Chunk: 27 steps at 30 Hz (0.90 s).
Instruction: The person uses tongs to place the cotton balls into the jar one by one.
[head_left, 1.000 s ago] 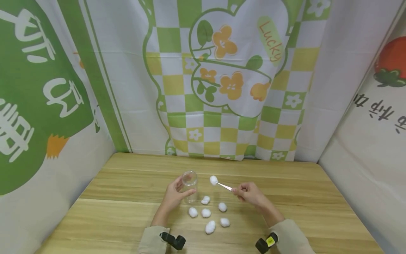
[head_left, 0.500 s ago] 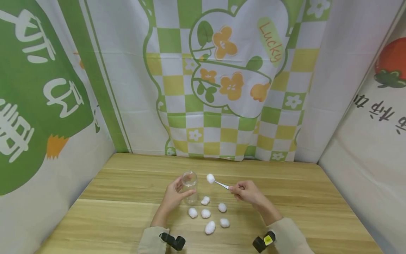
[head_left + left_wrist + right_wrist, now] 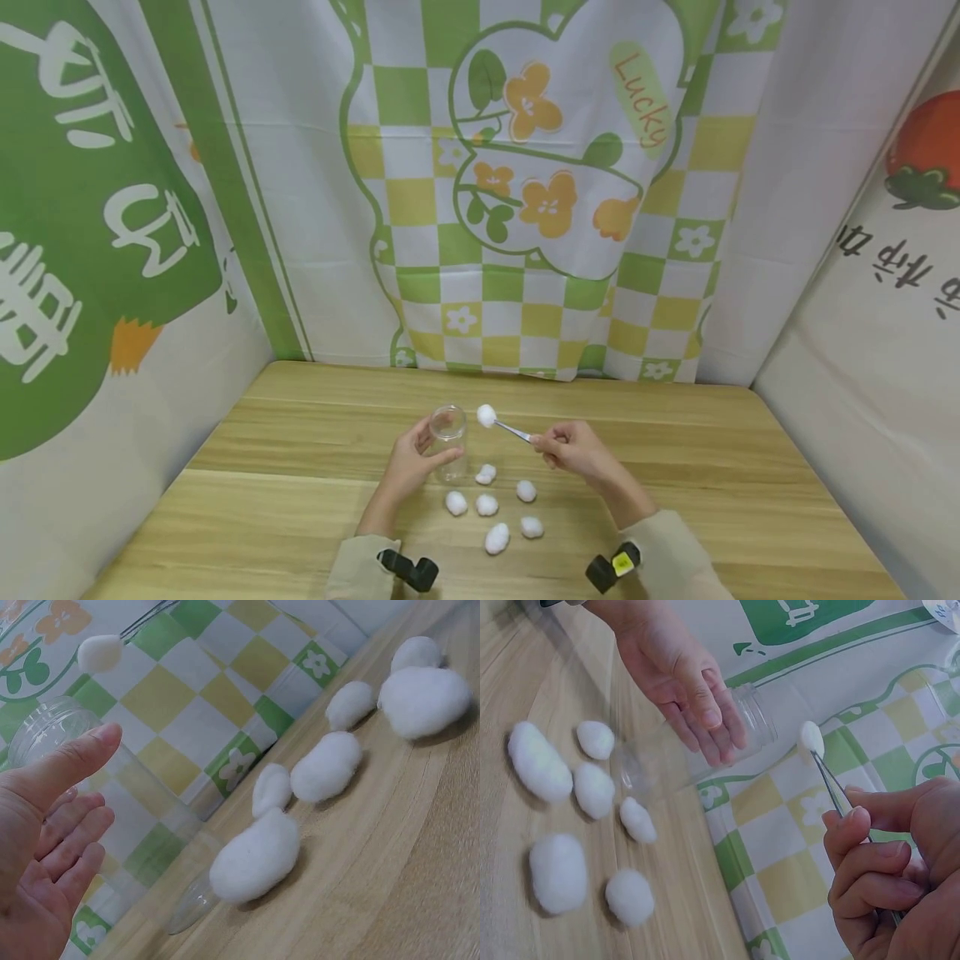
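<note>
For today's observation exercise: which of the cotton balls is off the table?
The cotton ball pinched in the tweezers, held by the right hand beside the jar's mouth. The other six lie on the table.

Upright clear glass jar [image 3: 448,442]; white cotton ball [image 3: 486,415] in tweezers [image 3: 513,431] beside its mouth

a light wooden table [image 3: 675,467] with long grain lines fills the lower part of the head view, boxed in on three sides by hanging cloth. the back curtain [image 3: 525,192] is white with a green-and-yellow checker pattern, orange flowers, green leaves and the word "lucky" in orange on a pale green oval. the left cloth [image 3: 90,250] carries a large green shape with white characters and a small orange patch. the right cloth [image 3: 885,275] is off-white — dark characters run down it, and a red tomato with green leaves sits near its top edge. the light is soft and even.
</note>
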{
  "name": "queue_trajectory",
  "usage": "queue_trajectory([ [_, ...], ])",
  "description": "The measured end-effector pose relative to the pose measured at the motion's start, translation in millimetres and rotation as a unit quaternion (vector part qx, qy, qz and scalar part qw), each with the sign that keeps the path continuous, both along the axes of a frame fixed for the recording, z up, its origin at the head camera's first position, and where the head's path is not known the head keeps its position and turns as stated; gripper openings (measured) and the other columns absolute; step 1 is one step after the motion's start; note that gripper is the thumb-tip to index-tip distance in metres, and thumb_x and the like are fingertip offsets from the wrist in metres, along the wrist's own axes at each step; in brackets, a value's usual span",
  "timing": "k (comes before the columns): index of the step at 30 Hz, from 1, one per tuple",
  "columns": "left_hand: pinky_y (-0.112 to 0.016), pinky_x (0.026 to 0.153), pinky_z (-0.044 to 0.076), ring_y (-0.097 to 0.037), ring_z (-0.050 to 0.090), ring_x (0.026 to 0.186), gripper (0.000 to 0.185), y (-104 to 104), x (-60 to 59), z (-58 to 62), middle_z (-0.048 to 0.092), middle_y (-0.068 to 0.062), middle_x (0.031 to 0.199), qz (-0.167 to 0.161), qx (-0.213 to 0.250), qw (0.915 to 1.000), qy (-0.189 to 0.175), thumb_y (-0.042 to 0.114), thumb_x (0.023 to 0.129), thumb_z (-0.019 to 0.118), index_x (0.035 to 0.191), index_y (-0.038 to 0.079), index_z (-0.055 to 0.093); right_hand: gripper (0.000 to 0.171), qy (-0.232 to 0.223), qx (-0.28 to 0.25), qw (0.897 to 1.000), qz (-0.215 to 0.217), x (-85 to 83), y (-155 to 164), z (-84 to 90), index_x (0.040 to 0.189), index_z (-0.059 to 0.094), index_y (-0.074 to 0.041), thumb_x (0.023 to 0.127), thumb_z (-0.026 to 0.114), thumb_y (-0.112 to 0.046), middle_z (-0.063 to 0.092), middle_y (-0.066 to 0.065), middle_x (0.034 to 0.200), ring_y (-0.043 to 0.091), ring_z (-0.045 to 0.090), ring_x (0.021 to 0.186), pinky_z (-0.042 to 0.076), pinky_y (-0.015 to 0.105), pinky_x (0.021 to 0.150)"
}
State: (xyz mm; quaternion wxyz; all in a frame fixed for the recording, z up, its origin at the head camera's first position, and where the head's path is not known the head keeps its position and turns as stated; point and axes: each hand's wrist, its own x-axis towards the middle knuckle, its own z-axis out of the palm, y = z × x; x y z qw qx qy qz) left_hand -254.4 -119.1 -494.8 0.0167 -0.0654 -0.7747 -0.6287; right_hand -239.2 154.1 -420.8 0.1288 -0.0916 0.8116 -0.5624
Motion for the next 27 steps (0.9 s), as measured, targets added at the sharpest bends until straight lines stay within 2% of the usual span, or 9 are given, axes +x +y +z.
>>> queue_trajectory([
  [8,-0.047,0.120,0.034,-0.034,0.042,0.140,0.071,0,0.5,0.5,0.053,-0.013,0.144,0.000,-0.003,1.0000,0.008,0.017,0.078,0.080,0.140,0.008,0.047,0.022,0.004,0.002,1.000,0.001,-2.2,-12,3.1,0.073,0.060,-0.003,0.092,0.062,-0.015,0.050,-0.006,0.053,0.006,0.039,0.052,0.030,0.014,0.047],
  [15,-0.049,0.118,0.035,-0.034,0.045,0.138,0.067,0,-0.3,-1.4,0.057,-0.015,0.140,-0.003,-0.004,0.9998,0.021,0.017,0.079,0.079,0.138,0.005,0.050,0.023,0.014,0.002,1.000,0.015,-1.8,-19,5.1,0.077,0.063,0.003,0.092,0.063,-0.015,0.050,-0.006,0.053,0.006,0.038,0.052,0.029,0.013,0.046],
  [27,-0.047,0.119,0.035,-0.036,0.043,0.139,0.073,1,0.4,1.4,0.049,-0.018,0.146,0.004,-0.001,1.0000,0.004,0.018,0.078,0.079,0.141,0.002,0.045,0.023,0.009,-0.001,1.000,0.016,-2.4,-30,4.0,0.075,0.062,0.001,0.092,0.062,-0.014,0.049,-0.006,0.052,0.006,0.038,0.051,0.029,0.013,0.046],
])
